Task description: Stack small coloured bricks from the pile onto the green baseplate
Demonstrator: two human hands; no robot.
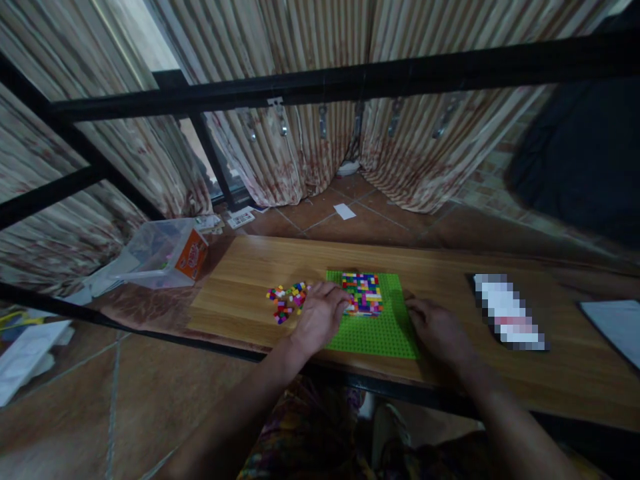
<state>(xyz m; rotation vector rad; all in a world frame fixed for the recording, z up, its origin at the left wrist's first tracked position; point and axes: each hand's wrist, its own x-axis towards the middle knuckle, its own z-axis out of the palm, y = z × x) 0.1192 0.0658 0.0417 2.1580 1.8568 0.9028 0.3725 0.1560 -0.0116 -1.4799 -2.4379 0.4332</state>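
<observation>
A green studded baseplate (373, 339) lies on the wooden tabletop. On its upper part sits a block of multicoloured toy bricks (364, 293), packed close together in rows. My left hand (323, 312) is closed at the left side of this block, fingertips together; whatever they may pinch is hidden. To its left lies a loose pile of small bricks (287, 300), partly covered by the hand. My right hand (443, 333) has its fingers curled, with the tips at the right edge of the baseplate.
Right of my hands lies a pixelated, dark-edged object (507, 312), with a white sheet (613, 327) beyond. A clear plastic bin (155, 257) with an orange label stands off the table's left end. Black metal bars (310, 87) cross in front of striped curtains (300, 153).
</observation>
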